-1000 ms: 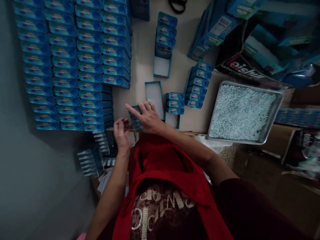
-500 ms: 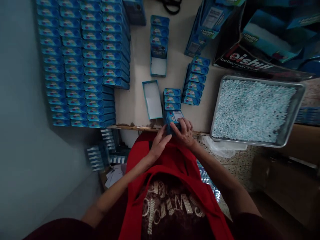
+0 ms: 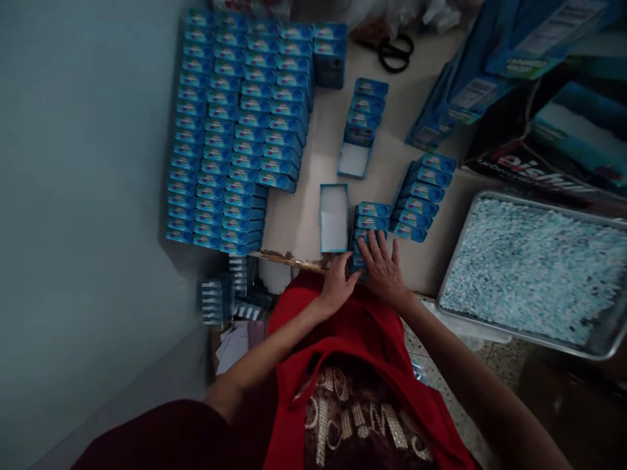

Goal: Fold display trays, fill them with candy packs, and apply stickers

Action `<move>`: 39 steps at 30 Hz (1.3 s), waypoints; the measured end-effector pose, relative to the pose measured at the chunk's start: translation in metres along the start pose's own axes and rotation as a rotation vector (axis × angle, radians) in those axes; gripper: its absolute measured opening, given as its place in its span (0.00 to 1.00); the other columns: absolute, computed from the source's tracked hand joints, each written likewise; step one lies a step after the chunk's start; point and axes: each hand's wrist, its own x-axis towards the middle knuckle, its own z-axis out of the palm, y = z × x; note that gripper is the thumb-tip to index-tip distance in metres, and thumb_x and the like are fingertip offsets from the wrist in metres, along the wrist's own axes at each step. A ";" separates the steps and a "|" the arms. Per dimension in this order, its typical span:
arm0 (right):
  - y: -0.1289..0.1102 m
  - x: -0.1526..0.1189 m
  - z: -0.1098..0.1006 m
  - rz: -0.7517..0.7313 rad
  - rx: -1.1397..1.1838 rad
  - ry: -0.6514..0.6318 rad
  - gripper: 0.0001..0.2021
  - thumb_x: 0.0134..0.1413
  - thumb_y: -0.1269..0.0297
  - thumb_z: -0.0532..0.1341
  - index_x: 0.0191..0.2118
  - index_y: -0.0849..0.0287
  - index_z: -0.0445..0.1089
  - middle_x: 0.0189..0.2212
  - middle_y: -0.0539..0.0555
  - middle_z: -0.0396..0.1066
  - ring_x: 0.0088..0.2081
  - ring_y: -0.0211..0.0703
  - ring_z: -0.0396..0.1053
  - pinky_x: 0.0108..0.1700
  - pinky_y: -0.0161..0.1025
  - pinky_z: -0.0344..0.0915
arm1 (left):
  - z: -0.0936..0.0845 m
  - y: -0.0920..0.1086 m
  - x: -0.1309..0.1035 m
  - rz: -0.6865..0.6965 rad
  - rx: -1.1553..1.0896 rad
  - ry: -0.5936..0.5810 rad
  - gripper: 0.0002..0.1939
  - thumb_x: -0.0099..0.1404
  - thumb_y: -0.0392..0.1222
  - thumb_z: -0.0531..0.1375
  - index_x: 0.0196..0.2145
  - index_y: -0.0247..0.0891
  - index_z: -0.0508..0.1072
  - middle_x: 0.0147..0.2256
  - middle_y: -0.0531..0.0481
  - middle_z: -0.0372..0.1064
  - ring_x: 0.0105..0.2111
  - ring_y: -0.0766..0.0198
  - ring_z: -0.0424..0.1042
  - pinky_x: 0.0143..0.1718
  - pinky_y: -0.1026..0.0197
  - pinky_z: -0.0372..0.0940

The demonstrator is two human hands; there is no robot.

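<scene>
A row of small blue candy boxes (image 3: 373,210) stands in a narrow blue tray at the table's near edge. My right hand (image 3: 385,269) lies over the nearest boxes of this row, fingers stretched out and pressing on their tops. At the row's near left corner is my left hand (image 3: 337,287), its thumb and fingers apart beside the tray's end. The hands partly hide the nearest boxes. Just left of the row lies an open blue tray (image 3: 334,219) with a white inside and nothing in it.
Stacked blue boxes (image 3: 240,130) fill the left side by the wall. Farther back are a part-filled tray (image 3: 353,160) and black scissors (image 3: 396,55). Another row of boxes (image 3: 424,192), a printed carton (image 3: 539,170) and a metal pan of pale blue candies (image 3: 533,267) are to the right.
The box that stood tilted at the near end between my hands is now down in the row. My right hand has flattened over the tops. The view has shifted left.
</scene>
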 end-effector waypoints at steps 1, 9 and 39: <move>-0.001 0.003 -0.011 -0.011 -0.005 -0.017 0.47 0.61 0.54 0.70 0.79 0.62 0.54 0.80 0.73 0.48 0.80 0.76 0.45 0.77 0.81 0.42 | -0.009 -0.001 0.004 -0.015 -0.021 -0.023 0.25 0.70 0.43 0.68 0.62 0.39 0.75 0.59 0.35 0.77 0.58 0.45 0.78 0.64 0.41 0.72; -0.063 0.196 -0.056 -0.100 0.328 0.124 0.43 0.71 0.42 0.60 0.80 0.62 0.49 0.78 0.71 0.52 0.80 0.62 0.49 0.78 0.63 0.54 | -0.153 -0.028 0.097 -0.020 0.065 0.580 0.27 0.81 0.54 0.53 0.66 0.36 0.73 0.66 0.31 0.72 0.66 0.49 0.73 0.68 0.47 0.68; 0.032 0.226 -0.065 0.060 -0.068 0.236 0.41 0.62 0.54 0.64 0.79 0.56 0.59 0.71 0.68 0.59 0.73 0.74 0.56 0.74 0.70 0.56 | -0.077 -0.021 0.070 0.122 0.528 0.453 0.32 0.74 0.53 0.65 0.66 0.29 0.68 0.53 0.29 0.76 0.53 0.42 0.76 0.57 0.42 0.72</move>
